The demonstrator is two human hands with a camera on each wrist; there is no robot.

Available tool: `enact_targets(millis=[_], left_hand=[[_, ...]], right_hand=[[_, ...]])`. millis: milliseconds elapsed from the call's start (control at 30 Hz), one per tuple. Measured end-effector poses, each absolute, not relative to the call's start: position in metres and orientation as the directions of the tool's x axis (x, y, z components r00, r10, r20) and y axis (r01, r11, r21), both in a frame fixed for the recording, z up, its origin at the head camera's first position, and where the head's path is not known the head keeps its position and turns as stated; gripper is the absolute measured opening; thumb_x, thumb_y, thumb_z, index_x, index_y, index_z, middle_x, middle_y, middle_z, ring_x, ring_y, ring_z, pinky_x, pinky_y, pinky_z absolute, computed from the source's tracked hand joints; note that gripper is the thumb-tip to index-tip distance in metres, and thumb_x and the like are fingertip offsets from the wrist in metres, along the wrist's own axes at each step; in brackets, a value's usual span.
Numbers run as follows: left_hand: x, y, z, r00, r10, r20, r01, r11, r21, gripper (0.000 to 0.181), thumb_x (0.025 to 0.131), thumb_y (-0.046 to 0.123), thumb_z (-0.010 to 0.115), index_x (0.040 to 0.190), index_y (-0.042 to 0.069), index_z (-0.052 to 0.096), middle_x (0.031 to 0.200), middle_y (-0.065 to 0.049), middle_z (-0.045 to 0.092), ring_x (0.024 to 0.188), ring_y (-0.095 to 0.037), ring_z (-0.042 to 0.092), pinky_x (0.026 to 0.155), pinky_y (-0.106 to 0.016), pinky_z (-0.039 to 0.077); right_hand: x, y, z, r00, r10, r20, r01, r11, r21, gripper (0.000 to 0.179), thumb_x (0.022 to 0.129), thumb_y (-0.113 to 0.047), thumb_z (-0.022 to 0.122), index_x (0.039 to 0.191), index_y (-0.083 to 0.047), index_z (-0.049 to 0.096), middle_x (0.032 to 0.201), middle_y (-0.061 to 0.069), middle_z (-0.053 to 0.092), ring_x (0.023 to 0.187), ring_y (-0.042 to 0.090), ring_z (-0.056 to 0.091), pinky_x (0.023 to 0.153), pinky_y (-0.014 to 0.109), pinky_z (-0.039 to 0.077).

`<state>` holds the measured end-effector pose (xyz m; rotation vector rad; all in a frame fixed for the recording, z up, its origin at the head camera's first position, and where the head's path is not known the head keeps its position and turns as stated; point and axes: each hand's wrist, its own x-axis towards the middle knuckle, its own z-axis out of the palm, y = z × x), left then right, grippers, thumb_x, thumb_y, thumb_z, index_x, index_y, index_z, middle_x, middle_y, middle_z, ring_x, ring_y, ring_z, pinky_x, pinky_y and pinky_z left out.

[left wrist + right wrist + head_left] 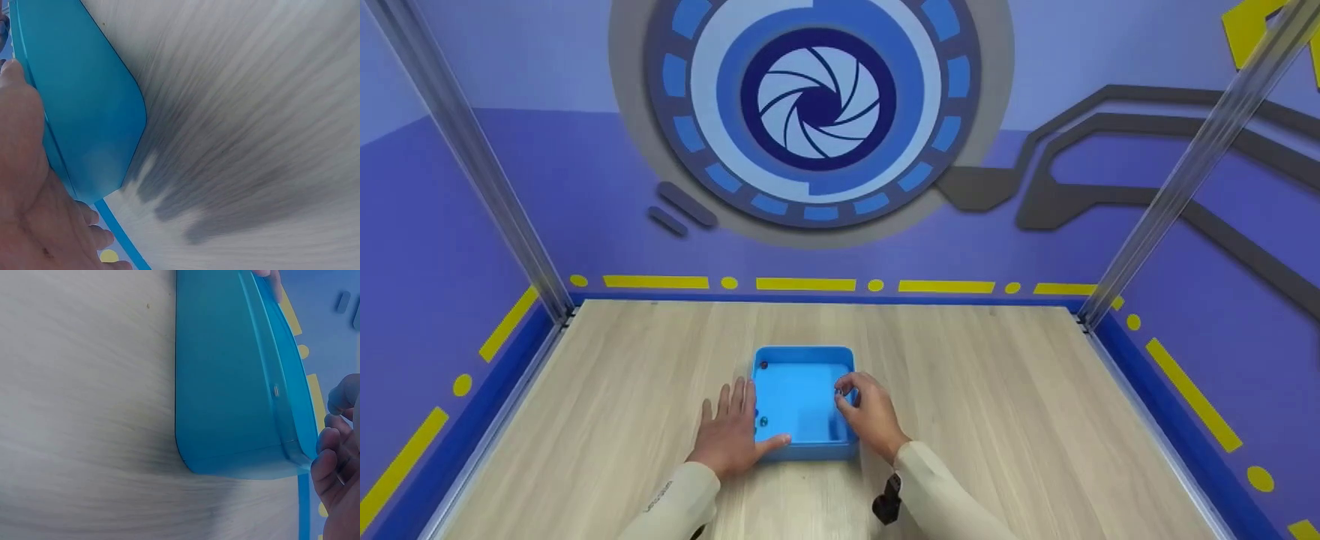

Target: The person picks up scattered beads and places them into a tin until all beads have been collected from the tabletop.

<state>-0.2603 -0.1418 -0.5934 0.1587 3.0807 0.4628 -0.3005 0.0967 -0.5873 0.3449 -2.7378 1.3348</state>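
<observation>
A blue plastic box (802, 451) stands on the table, with a few small marbles along its left side: a dark reddish marble (763, 365) in the far corner and a greenish marble (763, 421) nearer the front. My left hand (729, 442) rests against the box's left wall, fingers straight and spread, thumb over the front rim. Above the right rim, my right hand (873, 411) pinches a small dark marble (838, 391) between thumb and index finger. In the right wrist view its other fingers (326, 467) curl beside the box's corner; the marble is hidden there.
The wooden table (997, 420) extends around the box. Purple-blue printed panels (570, 202) enclose it at the back and sides, with metal posts (1177, 172) at the back corners. A black strap piece (887, 501) hangs at the right cuff.
</observation>
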Motion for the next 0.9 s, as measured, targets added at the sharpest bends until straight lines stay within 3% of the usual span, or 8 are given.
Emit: enact_targets(millis=[433, 900], left_hand=[[-0.259, -0.142, -0.594, -0.995, 0.096, -0.011, 0.089, 0.954, 0.285, 0.114, 0.074, 0.077, 0.058, 0.153, 0.004, 0.021, 0.161, -0.018, 0.017, 0.147, -0.044, 0.016, 0.113, -0.069, 0.013], [-0.258, -0.143, -0.590, -0.995, 0.099, 0.009, 0.097, 0.958, 0.268, 0.115, 0.074, 0.079, 0.056, 0.153, 0.003, 0.023, 0.160, -0.020, 0.020, 0.147, -0.044, 0.018, 0.111, -0.070, 0.015]], right_hand=[[-0.301, 0.091, -0.588, -0.978, -0.159, 0.132, -0.202, 0.609, -0.767, 0.015, 0.092, -0.019, 0.065, 0.107, -0.013, 0.065, 0.095, -0.005, 0.059, 0.087, 0.022, 0.059, 0.072, 0.020, 0.047], [-0.302, 0.084, -0.592, -0.958, -0.184, 0.219, -0.286, 0.606, -0.742, 0.009, 0.092, -0.017, 0.065, 0.100, -0.016, 0.065, 0.092, -0.005, 0.060, 0.077, 0.014, 0.055, 0.067, 0.018, 0.046]])
